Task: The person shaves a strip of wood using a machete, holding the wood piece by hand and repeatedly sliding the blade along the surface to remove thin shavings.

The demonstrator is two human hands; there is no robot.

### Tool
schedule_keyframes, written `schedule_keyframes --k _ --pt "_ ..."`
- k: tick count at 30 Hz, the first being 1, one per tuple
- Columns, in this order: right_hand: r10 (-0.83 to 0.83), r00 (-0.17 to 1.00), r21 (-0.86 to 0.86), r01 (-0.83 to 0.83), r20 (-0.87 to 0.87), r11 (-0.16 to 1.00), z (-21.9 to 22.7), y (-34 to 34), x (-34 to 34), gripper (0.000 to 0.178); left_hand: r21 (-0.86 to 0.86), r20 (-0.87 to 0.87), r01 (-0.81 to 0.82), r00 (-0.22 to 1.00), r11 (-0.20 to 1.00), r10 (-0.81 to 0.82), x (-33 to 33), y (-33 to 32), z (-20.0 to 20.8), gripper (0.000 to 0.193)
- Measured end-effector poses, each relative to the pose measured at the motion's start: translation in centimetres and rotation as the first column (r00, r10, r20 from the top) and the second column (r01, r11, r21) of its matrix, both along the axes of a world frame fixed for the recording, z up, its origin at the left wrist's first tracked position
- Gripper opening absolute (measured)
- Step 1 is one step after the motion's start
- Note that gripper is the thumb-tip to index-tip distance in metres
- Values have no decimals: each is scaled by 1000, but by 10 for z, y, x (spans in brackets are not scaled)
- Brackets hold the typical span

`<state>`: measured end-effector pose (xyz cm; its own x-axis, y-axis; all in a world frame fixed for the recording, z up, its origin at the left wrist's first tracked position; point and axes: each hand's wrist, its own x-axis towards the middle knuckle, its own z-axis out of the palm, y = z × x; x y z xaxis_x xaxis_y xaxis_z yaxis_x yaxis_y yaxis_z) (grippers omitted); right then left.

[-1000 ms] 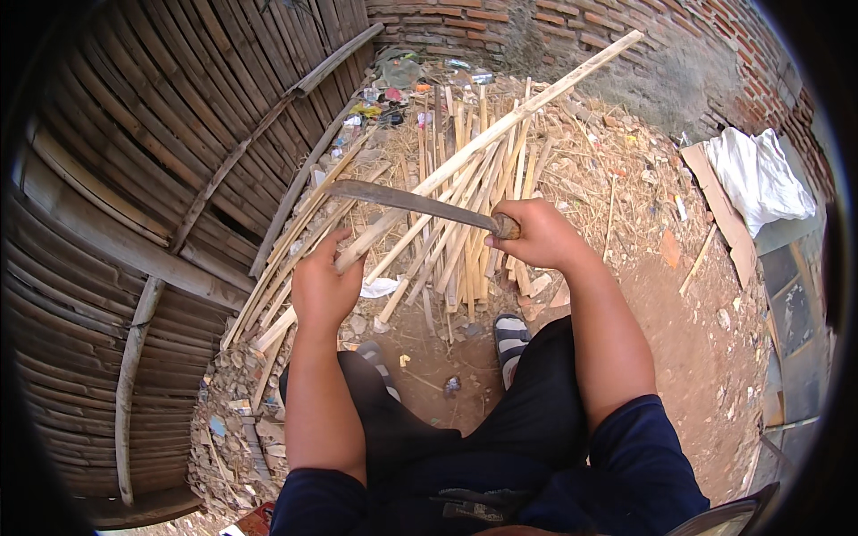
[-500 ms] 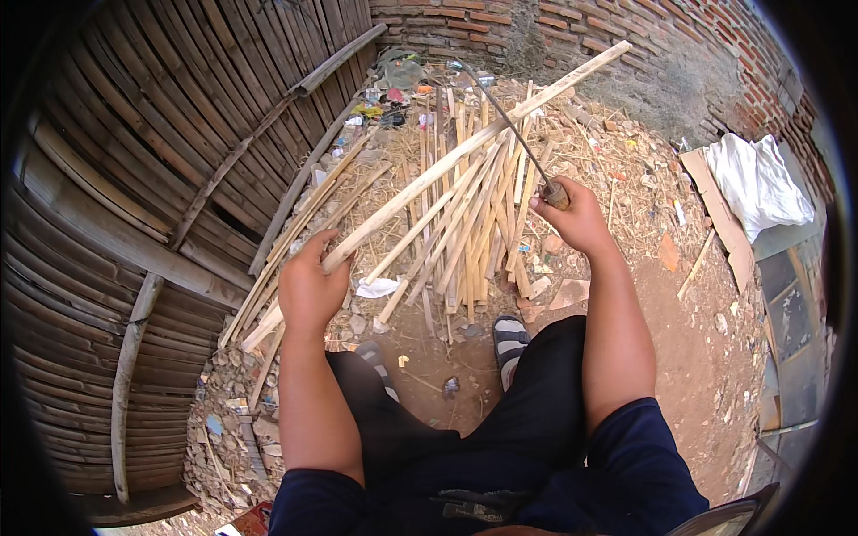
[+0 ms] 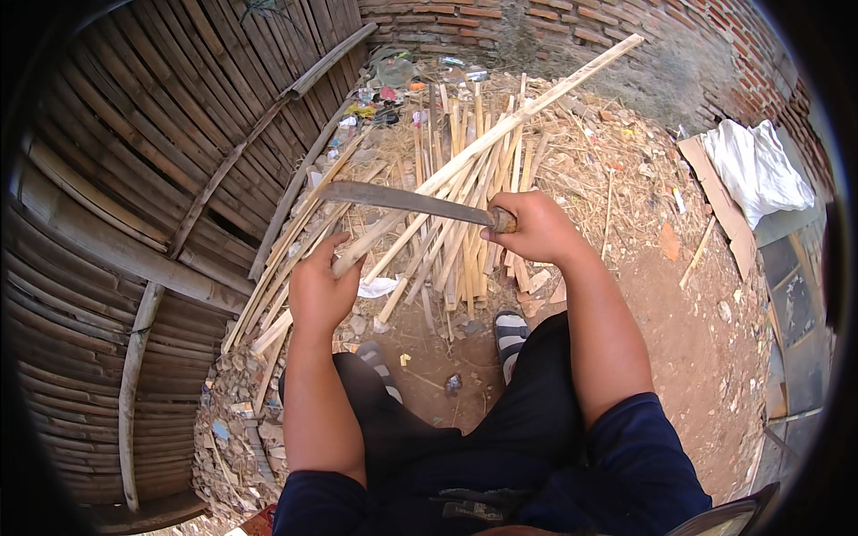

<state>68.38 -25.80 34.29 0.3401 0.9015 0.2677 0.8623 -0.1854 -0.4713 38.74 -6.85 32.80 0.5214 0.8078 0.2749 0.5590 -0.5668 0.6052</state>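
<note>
My left hand is closed around the near end of a long pale wooden strip, which slants up and away to the far right. In my right hand is the wooden handle of a machete. Its broad, dark blade points left and lies across the strip from above, its tip a little beyond my left hand. Whether the edge touches the wood I cannot tell. Beneath the strip, a heap of cut wooden strips fans out on the ground.
A slatted bamboo wall stands close on the left, with more long strips along its foot. Behind is a brick wall. At the right lie a white sack and a cardboard sheet. Litter and rubble cover the ground.
The machete has swung from pointing away to lying leftward across the strip. My right hand has moved slightly left and nearer. My left hand keeps its hold on the strip.
</note>
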Motion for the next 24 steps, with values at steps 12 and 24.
schedule_keyframes --k 12,24 --pt "-163 970 -102 146 -179 984 5 -14 21 42 12 -19 -36 999 999 37 3 -4 1 45" --pt "-235 940 -64 226 -249 972 -8 -4 33 41 72 -24 -47 999 996 48 -5 5 2 47"
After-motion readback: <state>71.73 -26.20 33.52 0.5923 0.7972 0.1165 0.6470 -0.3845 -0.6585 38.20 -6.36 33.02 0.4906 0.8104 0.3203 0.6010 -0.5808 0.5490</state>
